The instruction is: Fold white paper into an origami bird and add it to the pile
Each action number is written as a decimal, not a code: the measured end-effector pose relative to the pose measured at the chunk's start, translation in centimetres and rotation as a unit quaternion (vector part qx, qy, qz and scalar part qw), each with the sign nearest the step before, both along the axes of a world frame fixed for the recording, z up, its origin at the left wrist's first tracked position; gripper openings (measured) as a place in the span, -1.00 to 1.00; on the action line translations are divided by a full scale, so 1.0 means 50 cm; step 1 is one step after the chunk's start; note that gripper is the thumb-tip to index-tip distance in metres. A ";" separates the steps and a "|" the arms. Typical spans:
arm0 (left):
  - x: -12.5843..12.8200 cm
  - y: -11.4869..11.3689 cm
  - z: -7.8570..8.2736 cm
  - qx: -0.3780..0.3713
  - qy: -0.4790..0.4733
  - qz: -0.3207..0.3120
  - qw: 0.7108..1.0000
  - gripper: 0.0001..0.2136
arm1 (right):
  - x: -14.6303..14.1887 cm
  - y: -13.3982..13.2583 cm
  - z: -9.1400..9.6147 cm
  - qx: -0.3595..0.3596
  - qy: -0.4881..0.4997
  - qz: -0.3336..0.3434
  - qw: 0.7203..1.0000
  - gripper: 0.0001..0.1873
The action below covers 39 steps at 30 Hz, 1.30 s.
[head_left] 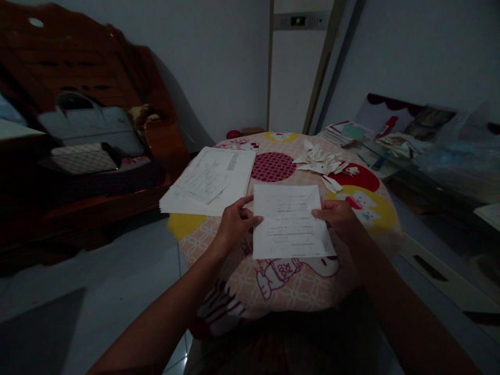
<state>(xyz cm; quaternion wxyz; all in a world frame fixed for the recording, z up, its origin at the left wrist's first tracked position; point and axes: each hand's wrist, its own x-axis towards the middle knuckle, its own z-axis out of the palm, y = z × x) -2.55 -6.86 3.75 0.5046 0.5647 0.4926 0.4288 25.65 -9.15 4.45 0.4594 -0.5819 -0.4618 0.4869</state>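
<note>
A printed white sheet of paper (289,221) lies over the near part of a small round table (289,291) covered with a patterned cloth. My left hand (234,224) pinches the sheet's left edge, thumb on top. My right hand (338,216) grips its right edge, fingers curled. A stack of white papers (211,179) rests on the table's left side, just beyond my left hand. A heap of torn paper pieces (322,164) lies at the far right of the tabletop.
A wooden bench (97,172) at the left carries a grey bag (91,125) and a quilted pouch (84,159). A low glass shelf (410,156) at the right holds booklets and plastic bags. Tiled floor spreads at the lower left. A white door stands behind the table.
</note>
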 end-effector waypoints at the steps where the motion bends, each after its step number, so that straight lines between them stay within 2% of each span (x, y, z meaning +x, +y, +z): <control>1: -0.005 0.009 -0.011 0.009 0.066 -0.004 0.998 -0.35 | 0.002 0.004 -0.011 -0.015 -0.020 -0.009 1.000 -0.74; 2: -0.009 0.015 -0.019 0.040 0.132 0.004 0.990 -0.36 | 0.004 0.008 -0.021 -0.034 -0.036 -0.010 0.999 -0.76; 4: -0.013 0.017 -0.029 0.152 0.208 0.025 0.966 -0.40 | 0.006 0.012 -0.038 -0.061 -0.067 -0.018 0.996 -0.79; 6: -0.007 0.003 -0.030 0.252 0.254 -0.080 0.930 -0.46 | 0.007 0.015 -0.047 -0.076 -0.092 -0.019 0.993 -0.81; 7: 0.000 -0.008 -0.030 0.277 0.271 -0.157 0.909 -0.47 | 0.007 0.015 -0.049 -0.080 -0.102 -0.017 0.991 -0.82; 9: 0.021 -0.033 -0.030 0.294 0.326 -0.281 0.853 -0.34 | 0.007 0.016 -0.050 -0.087 -0.115 -0.013 0.990 -0.84; 11: 0.045 -0.054 -0.034 0.314 0.387 -0.330 0.802 -0.23 | 0.008 0.018 -0.049 -0.096 -0.135 -0.006 0.986 -0.86; 13: 0.066 -0.065 -0.040 0.335 0.431 -0.337 0.767 -0.24 | 0.010 0.019 -0.047 -0.088 -0.194 -0.010 0.977 -0.86; 15: 0.078 -0.068 -0.043 0.349 0.458 -0.331 0.748 -0.31 | 0.011 0.017 -0.043 -0.028 -0.304 -0.044 0.951 -0.87; 17: 0.083 -0.067 -0.042 0.360 0.474 -0.325 0.735 -0.42 | 0.011 0.007 -0.037 0.088 -0.415 -0.074 0.903 -0.82; 18: 0.084 -0.066 -0.039 0.364 0.479 -0.324 0.730 -0.45 | 0.011 -0.001 -0.034 0.148 -0.448 -0.060 0.880 -0.76; 20: 0.083 -0.065 -0.033 0.366 0.483 -0.330 0.724 -0.46 | 0.011 -0.022 -0.034 0.235 -0.463 0.042 0.854 -0.65; 22: 0.082 -0.064 -0.027 0.362 0.483 -0.341 0.720 -0.43 | 0.015 -0.047 -0.041 0.271 -0.442 0.168 0.838 -0.49; 24: 0.081 -0.062 -0.021 0.354 0.484 -0.357 0.716 -0.39 | 0.022 -0.071 -0.055 0.294 -0.437 0.245 0.814 -0.31; 27: 0.073 -0.054 -0.013 0.326 0.484 -0.377 0.719 -0.32 | 0.034 -0.095 -0.076 0.302 -0.450 0.290 0.789 -0.25; 29: 0.061 -0.045 -0.006 0.294 0.475 -0.383 0.736 -0.32 | 0.039 -0.105 -0.083 0.293 -0.460 0.305 0.781 -0.20; 31: 0.043 -0.031 0.001 0.263 0.452 -0.380 0.763 -0.35 | 0.041 -0.111 -0.084 0.279 -0.460 0.309 0.784 -0.16; 33: 0.022 -0.016 0.007 0.246 0.423 -0.375 0.787 -0.41 | 0.041 -0.110 -0.080 0.261 -0.446 0.291 0.805 -0.21; 36: -0.006 0.006 0.010 0.213 0.349 -0.360 0.839 -0.56 | 0.039 -0.093 -0.064 0.208 -0.403 0.217 0.864 -0.44; 39: -0.016 0.025 -0.003 0.089 0.242 -0.331 0.908 -0.70 | 0.035 -0.058 -0.043 0.098 -0.320 0.169 0.927 -0.69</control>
